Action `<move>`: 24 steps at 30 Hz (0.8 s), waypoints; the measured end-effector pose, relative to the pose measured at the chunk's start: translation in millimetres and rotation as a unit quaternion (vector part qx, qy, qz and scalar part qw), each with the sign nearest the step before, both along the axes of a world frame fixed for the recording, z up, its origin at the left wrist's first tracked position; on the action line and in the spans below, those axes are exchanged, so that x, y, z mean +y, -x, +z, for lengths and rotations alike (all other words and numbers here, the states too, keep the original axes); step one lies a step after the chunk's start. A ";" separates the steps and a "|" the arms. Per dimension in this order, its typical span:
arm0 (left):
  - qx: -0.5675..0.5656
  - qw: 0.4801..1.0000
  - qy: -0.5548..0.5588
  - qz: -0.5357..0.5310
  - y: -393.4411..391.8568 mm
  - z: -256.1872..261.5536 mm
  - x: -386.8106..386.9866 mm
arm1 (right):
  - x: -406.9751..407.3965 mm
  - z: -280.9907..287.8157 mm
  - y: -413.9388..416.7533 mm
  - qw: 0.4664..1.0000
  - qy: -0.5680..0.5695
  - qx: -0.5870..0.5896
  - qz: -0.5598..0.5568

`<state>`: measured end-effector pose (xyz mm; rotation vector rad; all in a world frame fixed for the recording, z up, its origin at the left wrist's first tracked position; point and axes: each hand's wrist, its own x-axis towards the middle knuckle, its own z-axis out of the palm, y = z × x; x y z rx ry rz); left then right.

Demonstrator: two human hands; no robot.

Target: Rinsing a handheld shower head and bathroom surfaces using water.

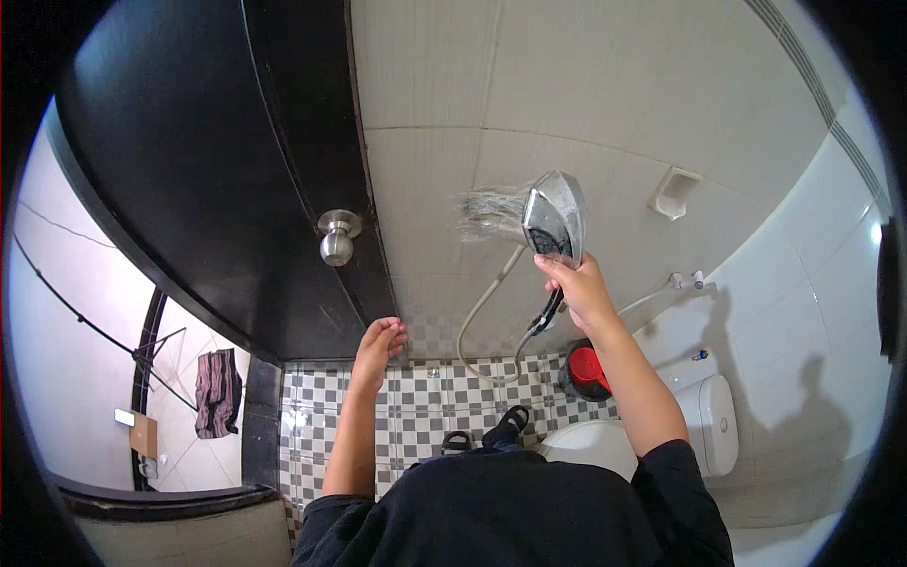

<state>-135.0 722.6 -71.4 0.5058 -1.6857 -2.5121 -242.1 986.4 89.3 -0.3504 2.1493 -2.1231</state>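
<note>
My right hand grips a chrome hand shower by its dark handle. Water sprays from its head toward the tiled wall. From the handle's lower end a flexible hose hangs in a loop near the floor. My left hand hangs free with its fingers loosely curled, close to the bottom edge of a black door. Nothing shows in its grasp, though part of the palm is hidden.
A round metal doorknob juts from the door. On the right stand a white toilet and a dark bucket holding a red dipper. A soap dish is fixed to the wall. Checkered tiles cover the floor around my sandals.
</note>
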 end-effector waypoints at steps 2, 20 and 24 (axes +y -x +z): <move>-0.003 1.000 -0.009 0.011 -4.3 -3.3 -3.5 | 5.3 -14.8 0.7 0.999 -0.027 -0.035 0.000; -0.016 0.999 0.008 -0.043 11.5 -3.1 10.0 | 134.1 -89.1 -26.6 0.946 0.107 -0.087 -0.294; -0.022 0.997 0.016 -0.069 23.3 -5.1 22.0 | 166.0 -99.3 -45.7 0.935 0.112 -0.129 -0.311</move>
